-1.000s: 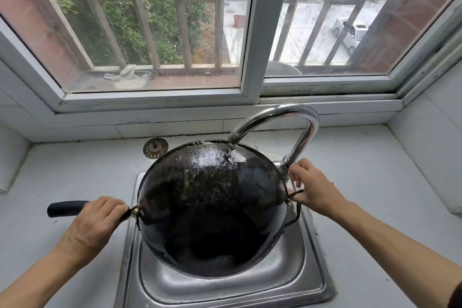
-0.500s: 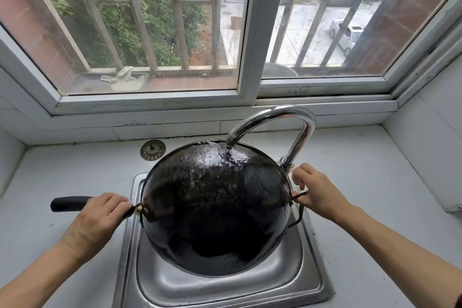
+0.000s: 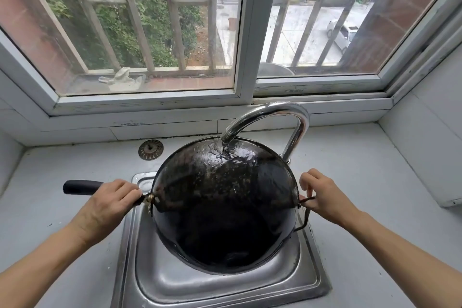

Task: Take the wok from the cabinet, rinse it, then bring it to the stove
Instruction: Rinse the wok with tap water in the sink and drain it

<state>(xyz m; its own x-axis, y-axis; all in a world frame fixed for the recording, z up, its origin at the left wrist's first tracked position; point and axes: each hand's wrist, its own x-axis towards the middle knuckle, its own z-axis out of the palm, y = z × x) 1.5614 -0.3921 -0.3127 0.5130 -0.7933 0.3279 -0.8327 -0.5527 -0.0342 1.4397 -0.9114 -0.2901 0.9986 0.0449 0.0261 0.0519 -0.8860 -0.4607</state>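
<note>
From the head view, the round black metal wok (image 3: 225,207) is tipped up on edge over the square stainless steel sink (image 3: 155,280), its hollow facing the person, so water from the curved chrome tap (image 3: 295,117) strikes its upper wall and likely drains down into the sink. The wok sits between the hands: the left hand (image 3: 107,205) clenches its long black handle, the right hand (image 3: 322,195) pinches the small wire loop handle opposite. The grey tabletop (image 3: 362,172) surrounds the sink.
</note>
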